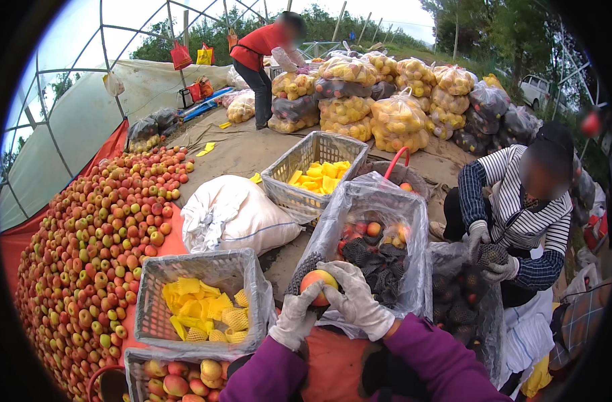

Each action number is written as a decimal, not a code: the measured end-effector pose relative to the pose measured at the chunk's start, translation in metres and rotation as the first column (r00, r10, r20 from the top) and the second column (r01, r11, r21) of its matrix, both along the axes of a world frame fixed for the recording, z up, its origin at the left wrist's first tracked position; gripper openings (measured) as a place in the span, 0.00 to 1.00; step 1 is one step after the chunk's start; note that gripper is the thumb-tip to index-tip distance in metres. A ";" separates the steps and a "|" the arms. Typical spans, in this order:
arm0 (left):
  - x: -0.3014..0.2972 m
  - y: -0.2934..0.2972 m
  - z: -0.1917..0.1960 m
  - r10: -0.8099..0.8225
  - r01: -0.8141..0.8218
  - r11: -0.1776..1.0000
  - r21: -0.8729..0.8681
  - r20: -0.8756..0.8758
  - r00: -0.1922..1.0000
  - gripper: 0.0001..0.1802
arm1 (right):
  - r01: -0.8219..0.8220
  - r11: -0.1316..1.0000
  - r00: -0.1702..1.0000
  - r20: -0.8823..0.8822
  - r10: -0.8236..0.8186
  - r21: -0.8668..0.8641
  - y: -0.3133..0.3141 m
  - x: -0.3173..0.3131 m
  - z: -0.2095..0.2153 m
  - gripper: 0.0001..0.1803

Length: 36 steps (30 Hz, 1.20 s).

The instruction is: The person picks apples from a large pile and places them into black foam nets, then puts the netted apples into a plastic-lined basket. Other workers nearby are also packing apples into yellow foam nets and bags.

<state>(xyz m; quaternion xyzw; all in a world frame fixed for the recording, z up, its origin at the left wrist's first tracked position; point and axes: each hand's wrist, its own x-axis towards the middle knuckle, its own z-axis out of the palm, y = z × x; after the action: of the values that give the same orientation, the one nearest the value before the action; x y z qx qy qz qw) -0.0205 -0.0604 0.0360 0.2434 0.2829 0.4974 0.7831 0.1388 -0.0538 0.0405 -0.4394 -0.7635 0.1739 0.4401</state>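
Between my two gloved hands is a red and yellow apple. My left hand grips it from the lower left, and my right hand closes on its right side. Dark foam netting shows along the apple's left edge; how far it wraps around is hidden. Just beyond is a plastic-lined crate, holding apples and dark netted fruit. To the left, yellow foam nets fill part of a grey crate. Loose apples lie in another crate at the lower left.
A large apple heap covers the left side. A white sack and a crate of yellow nets stand ahead. A seated co-worker handles dark netting at right. Behind, another person bends beside stacked bagged fruit.
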 end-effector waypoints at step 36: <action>-0.007 0.001 0.003 0.335 -0.031 0.861 0.507 -0.521 0.785 0.28 | -0.113 0.991 0.970 -0.209 0.126 0.072 -0.022 0.013 -0.002 0.20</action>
<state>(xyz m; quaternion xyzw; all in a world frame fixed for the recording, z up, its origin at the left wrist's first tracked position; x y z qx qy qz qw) -0.0274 -0.0594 0.0391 0.5398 0.4058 0.5255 0.5174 0.1516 -0.0755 0.0383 -0.3582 -0.7419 0.2232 0.5210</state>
